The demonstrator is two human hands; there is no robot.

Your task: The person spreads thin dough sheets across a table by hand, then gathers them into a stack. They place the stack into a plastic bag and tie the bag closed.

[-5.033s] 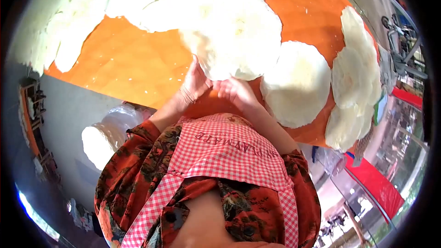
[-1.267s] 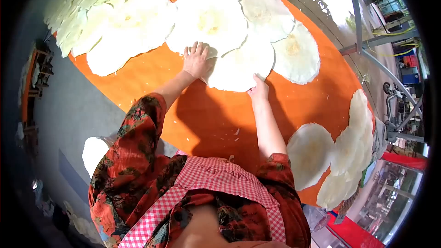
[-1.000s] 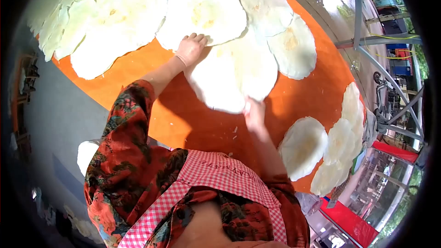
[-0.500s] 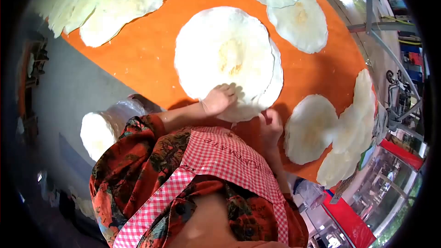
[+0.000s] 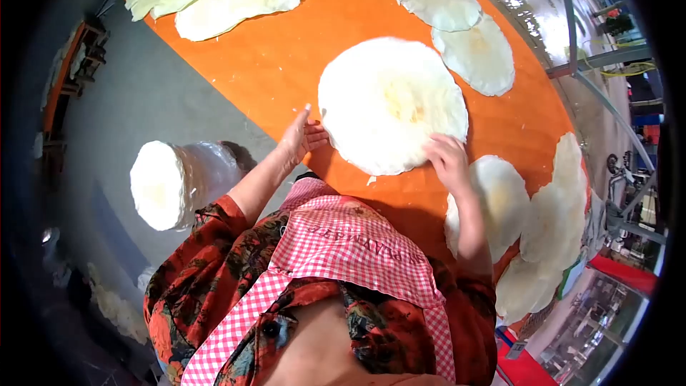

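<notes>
Head view: a big round flatbread [image 5: 391,104] lies flat near the front edge of the orange table [image 5: 286,57]. Left hand [image 5: 300,136] at its left rim, fingers straight and close together, edge-on – not gripping. Right hand [image 5: 449,161] on the lower-right rim, fingers curled down on it; can't tell if it's pinched. Best handled w/ both palms and even support – the sheet looks thin, pale, dry and brittle, w/ a wavy edge and yellowish centre. More rounds [image 5: 471,50] lie beyond; a wrapped stack [image 5: 175,182] sits on the person's left.

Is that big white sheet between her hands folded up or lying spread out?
Spread out: the sheet lies flat and round on the orange table, no fold visible.
</notes>
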